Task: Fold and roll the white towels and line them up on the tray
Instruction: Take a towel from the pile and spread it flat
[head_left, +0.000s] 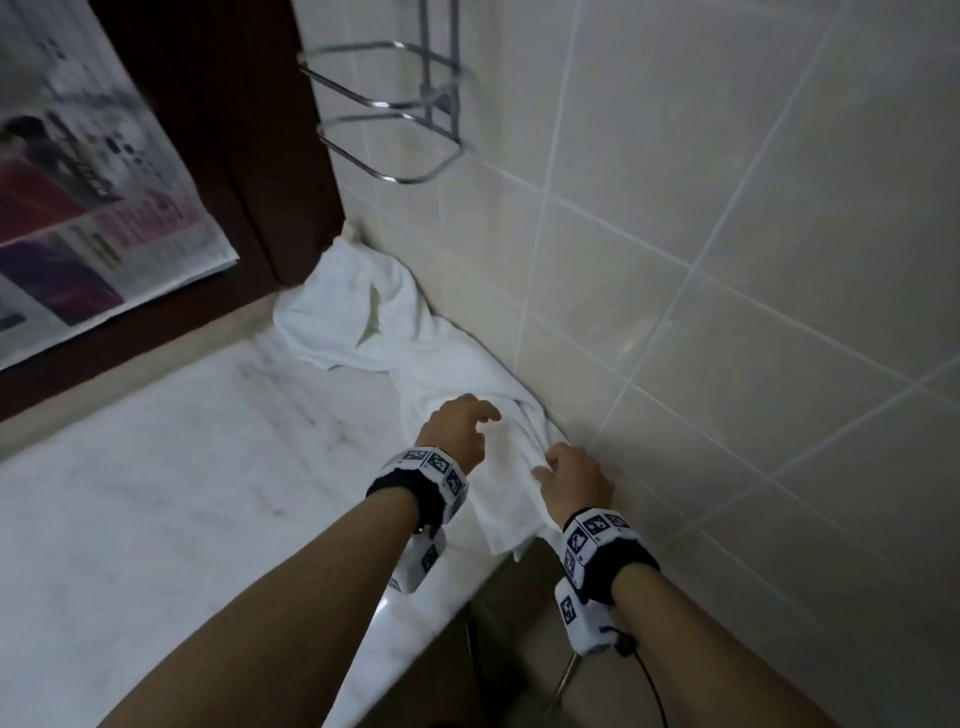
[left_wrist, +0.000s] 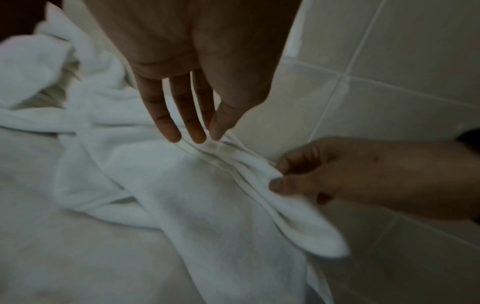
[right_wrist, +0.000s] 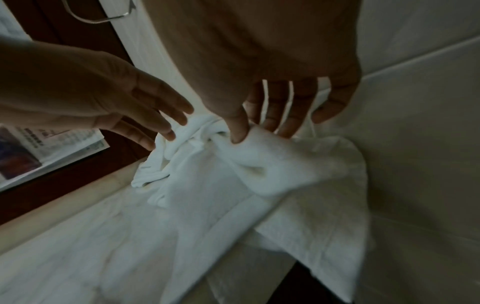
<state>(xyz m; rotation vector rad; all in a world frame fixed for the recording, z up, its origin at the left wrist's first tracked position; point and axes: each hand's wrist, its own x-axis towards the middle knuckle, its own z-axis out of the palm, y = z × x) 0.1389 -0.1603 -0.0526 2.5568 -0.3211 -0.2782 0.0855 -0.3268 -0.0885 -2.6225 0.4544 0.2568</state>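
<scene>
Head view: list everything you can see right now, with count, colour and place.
towels: count unclear, white, crumpled heap in the counter's far corner along the wall, one end over the front edge
counter: one, white marble
wall: beige tiles, right
wire rack: one, chrome, on wall
newspaper: one, upper left
wrist bands: two, black and white
left hand: over towel, fingers relaxed
right hand: pinches towel edge
</scene>
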